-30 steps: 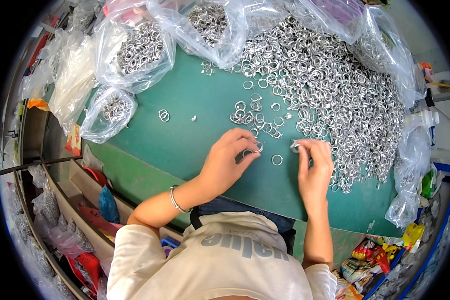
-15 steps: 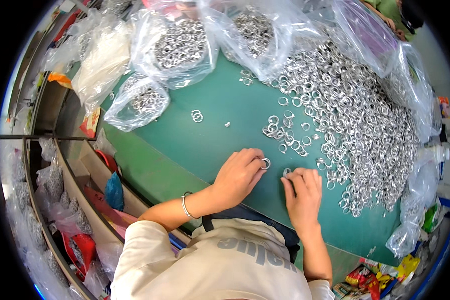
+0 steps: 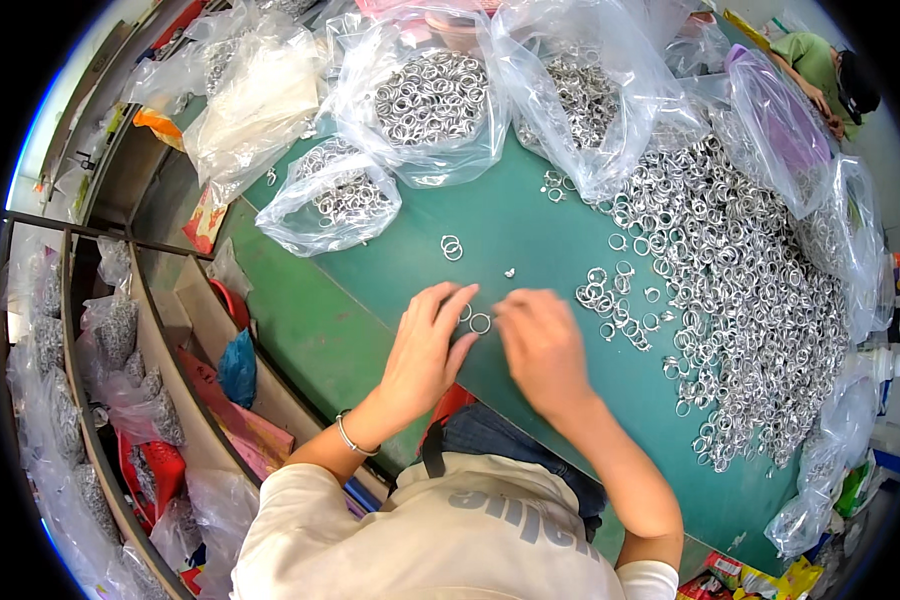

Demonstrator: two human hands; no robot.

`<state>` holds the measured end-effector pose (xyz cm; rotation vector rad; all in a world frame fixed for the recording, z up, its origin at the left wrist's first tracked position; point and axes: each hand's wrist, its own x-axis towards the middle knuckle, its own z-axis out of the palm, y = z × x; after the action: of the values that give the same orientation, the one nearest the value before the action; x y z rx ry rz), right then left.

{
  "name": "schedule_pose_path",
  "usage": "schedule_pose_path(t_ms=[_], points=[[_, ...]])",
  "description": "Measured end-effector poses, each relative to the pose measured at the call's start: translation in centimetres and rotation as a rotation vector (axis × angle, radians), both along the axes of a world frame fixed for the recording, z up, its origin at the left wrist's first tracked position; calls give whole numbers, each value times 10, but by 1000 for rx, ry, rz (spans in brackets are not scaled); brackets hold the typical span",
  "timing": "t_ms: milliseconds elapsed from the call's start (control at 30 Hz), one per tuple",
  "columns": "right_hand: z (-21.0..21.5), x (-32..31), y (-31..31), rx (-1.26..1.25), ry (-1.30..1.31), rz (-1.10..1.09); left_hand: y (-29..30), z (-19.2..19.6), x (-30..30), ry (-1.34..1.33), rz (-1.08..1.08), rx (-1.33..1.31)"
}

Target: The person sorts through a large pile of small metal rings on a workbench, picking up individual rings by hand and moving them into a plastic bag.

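My left hand [image 3: 422, 345] is over the near edge of the green table, thumb and forefinger spread apart. Two silver metal rings, one nearer [image 3: 480, 323] and one partly behind the fingers [image 3: 465, 312], show in that gap; whether they touch the hand or lie on the table is unclear. Close by on the right, my right hand [image 3: 545, 350] is smeared by motion, its fingertips beside the rings, and what it holds cannot be made out. Beyond the hands lie a pair of overlapping rings [image 3: 452, 248] and a tiny silver piece [image 3: 510, 272].
A large heap of silver rings [image 3: 740, 290] covers the table's right side, with a loose cluster [image 3: 615, 305] at its left edge. Clear plastic bags of rings [image 3: 430, 100] line the far side. Shelves [image 3: 135, 330] with bagged parts stand left. Another person [image 3: 820, 75] is at far right.
My right hand has moved left, from beside the ring heap to near my left hand. My left thumb and forefinger have parted around the rings. The whole view has shifted.
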<state>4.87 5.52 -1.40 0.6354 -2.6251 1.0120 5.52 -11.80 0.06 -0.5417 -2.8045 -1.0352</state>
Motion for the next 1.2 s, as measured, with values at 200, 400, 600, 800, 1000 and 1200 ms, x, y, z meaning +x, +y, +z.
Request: schedule_pose_path(t_ms=[200, 400, 600, 800, 1000, 1200], points=[[-4, -23, 25, 395, 103, -11, 0, -27, -8, 10, -154, 34], [-6, -12, 85, 322, 56, -207, -15, -17, -17, 36, -96, 89], [4, -41, 105, 294, 42, -475, -17, -8, -74, -12, 1, -36], [1, -9, 96, 438, -166, -254, -8, -13, -100, -15, -145, -45], [6, 4, 130, 322, -47, -467, 15, 8, -100, 93, -218, -18], [5, 9, 111, 509, -218, -367, 61, 8, -56, -73, -534, -84]])
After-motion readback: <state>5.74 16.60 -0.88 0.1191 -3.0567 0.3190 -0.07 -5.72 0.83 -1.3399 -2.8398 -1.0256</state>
